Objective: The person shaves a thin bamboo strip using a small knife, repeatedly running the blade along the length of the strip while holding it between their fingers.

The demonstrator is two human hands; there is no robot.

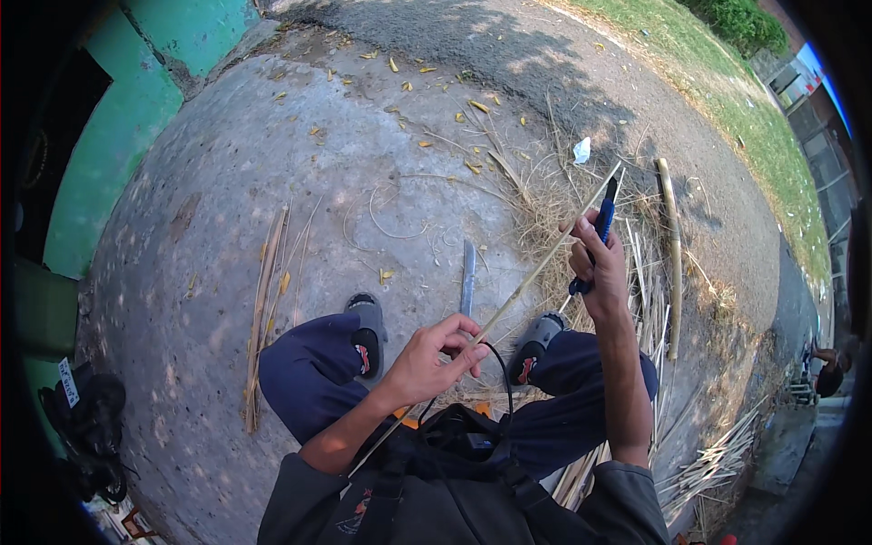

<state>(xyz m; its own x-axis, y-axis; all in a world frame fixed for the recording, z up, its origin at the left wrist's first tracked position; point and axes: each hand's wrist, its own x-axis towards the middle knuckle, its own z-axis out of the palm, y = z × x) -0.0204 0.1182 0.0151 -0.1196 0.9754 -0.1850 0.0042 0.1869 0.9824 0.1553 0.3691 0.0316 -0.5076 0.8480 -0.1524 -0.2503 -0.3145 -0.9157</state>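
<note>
My left hand (431,360) is closed in a pinch around a long, thin bamboo strip (516,297), which slants up to the right across my lap. In my right hand (603,263) is a blue utility knife (604,222), gripped with its dark blade pointing up, close to the strip's far end. The blade lies beside the strip; whether it touches cannot be told. On the concrete between my feet lies a long flat blade (468,277), its lower end partly hidden behind my left hand.
Fibrous shavings (545,218) are heaped ahead, beside a bamboo pole (671,254). Split strips (718,463) lie to the right, more strips (265,309) to the left. A motorbike (91,422) stands far left by a green wall (118,145). Another person (830,368) is at far right.
</note>
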